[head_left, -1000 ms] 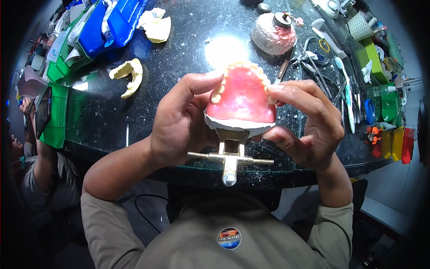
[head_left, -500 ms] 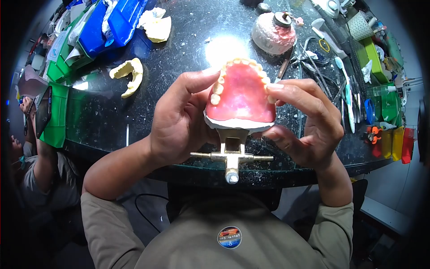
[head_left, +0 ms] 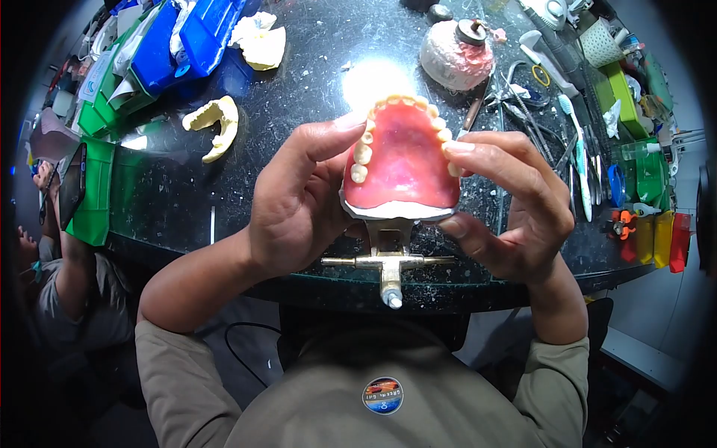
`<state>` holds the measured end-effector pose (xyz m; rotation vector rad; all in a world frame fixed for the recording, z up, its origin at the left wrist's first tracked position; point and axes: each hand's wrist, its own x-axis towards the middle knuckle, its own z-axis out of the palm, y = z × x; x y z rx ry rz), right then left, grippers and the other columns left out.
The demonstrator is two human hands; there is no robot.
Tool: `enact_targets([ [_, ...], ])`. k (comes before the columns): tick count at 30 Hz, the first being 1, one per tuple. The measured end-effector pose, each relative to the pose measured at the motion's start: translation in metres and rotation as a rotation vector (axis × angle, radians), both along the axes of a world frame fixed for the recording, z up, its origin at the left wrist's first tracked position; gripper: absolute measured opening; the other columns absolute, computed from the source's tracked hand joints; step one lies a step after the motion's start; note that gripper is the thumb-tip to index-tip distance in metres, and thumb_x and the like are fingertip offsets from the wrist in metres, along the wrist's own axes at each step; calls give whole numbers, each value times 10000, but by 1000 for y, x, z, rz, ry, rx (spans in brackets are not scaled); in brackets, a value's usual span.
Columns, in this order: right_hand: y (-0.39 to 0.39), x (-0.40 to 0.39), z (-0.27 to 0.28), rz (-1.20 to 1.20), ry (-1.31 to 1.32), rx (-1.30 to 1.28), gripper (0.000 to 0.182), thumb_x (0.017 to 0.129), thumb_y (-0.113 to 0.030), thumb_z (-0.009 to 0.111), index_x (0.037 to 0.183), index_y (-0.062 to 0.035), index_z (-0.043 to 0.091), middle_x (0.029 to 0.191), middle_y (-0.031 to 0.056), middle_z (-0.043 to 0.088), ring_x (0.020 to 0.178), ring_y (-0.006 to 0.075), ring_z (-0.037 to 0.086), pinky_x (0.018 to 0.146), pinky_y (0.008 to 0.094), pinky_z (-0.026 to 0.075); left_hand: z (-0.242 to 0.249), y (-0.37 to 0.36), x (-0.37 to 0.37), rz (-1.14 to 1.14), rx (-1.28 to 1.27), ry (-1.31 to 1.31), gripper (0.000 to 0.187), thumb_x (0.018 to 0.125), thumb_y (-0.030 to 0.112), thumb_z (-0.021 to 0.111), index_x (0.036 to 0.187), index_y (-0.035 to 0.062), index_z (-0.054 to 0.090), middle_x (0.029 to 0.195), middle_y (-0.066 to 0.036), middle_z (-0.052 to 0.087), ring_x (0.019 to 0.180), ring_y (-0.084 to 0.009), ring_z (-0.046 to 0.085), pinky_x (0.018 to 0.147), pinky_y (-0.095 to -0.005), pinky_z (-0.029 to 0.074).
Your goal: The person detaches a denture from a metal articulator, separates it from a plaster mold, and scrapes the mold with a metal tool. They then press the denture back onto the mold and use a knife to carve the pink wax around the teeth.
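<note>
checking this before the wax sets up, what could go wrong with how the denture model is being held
The denture model is held in the air between the left hand and right hand, out past the bench edge; a slip could drop it to the floor. Fingertips press right at the teeth, which might shift them. The metal mount hangs unsupported below.

the denture model (head_left: 403, 168) sits mid-frame between the left hand (head_left: 295, 209) and right hand (head_left: 511, 205), above the table (head_left: 299, 112). a plaster cast (head_left: 215, 127) lies upper left, tools (head_left: 575, 149) upper right.
</note>
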<state>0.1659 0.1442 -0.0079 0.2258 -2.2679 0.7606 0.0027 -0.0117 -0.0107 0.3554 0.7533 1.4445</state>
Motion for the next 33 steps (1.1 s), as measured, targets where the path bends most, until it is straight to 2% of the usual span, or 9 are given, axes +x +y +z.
enact_targets([
  [4, -1, 0, 0, -4, -4, -7, 467, 785, -277, 740, 1087, 42, 580, 964, 216, 633, 855, 275, 636, 731, 340, 522, 5, 1, 4, 51, -67, 37, 663, 926, 493, 268, 1268, -36, 477, 1109, -186, 617, 954, -234, 638, 796, -340, 525],
  [7, -1, 1, -1, -7, -3, -7, 483, 781, -297, 745, 1077, 47, 582, 953, 206, 639, 856, 275, 635, 733, 342, 523, 0, 1, -1, -19, 71, -212, 656, 927, 486, 287, 1247, -49, 492, 1104, -188, 620, 962, -243, 641, 818, -347, 523],
  [11, -5, -2, 0, -32, 57, -60, 426, 728, -213, 784, 1053, 17, 633, 941, 134, 678, 811, 227, 651, 663, 311, 539, 0, 5, -5, -92, -3, -179, 652, 932, 477, 295, 1229, -67, 496, 1099, -201, 618, 948, -259, 643, 839, -357, 520],
  [16, -4, 2, 0, -36, -12, -24, 554, 751, -379, 756, 1054, 55, 593, 896, 170, 645, 787, 241, 628, 694, 323, 508, 1, 9, -3, -106, -72, -238, 655, 930, 462, 325, 1203, -112, 485, 1067, -241, 614, 899, -297, 653, 840, -369, 525],
  [20, -8, -2, 1, -54, 41, -66, 473, 700, -284, 800, 1031, 15, 641, 887, 122, 686, 751, 209, 653, 622, 293, 538, 3, 10, 0, -55, -115, -463, 638, 929, 431, 370, 1189, -141, 481, 1083, -268, 602, 939, -324, 645, 872, -388, 517],
  [22, -9, -2, 1, -54, 44, -83, 471, 696, -283, 803, 1025, 15, 643, 885, 120, 685, 743, 207, 652, 613, 289, 535, -5, 10, -4, -126, -9, -487, 605, 939, 418, 354, 1244, -93, 458, 1142, -252, 585, 1006, -325, 626, 913, -411, 504],
  [26, -9, -2, 2, -54, 40, -88, 468, 684, -276, 811, 1016, 13, 649, 876, 117, 682, 736, 203, 649, 610, 285, 533, 0, 10, -2, -87, -59, -491, 641, 924, 432, 377, 1185, -144, 485, 1081, -275, 600, 942, -333, 642, 876, -391, 516],
  [28, -8, 0, 1, -51, 13, -54, 536, 709, -354, 784, 1035, 36, 615, 847, 131, 656, 751, 209, 629, 652, 299, 511, -2, 10, -3, -119, -41, -453, 644, 921, 435, 377, 1178, -144, 490, 1071, -274, 604, 936, -333, 644, 869, -389, 518],
  [33, -10, -3, 3, -50, 54, -78, 475, 672, -276, 815, 1016, 8, 652, 847, 108, 675, 723, 196, 645, 606, 282, 529, 1, 10, -1, -104, -99, -376, 643, 916, 441, 373, 1167, -136, 504, 1049, -273, 612, 906, -335, 650, 849, -389, 523],
])
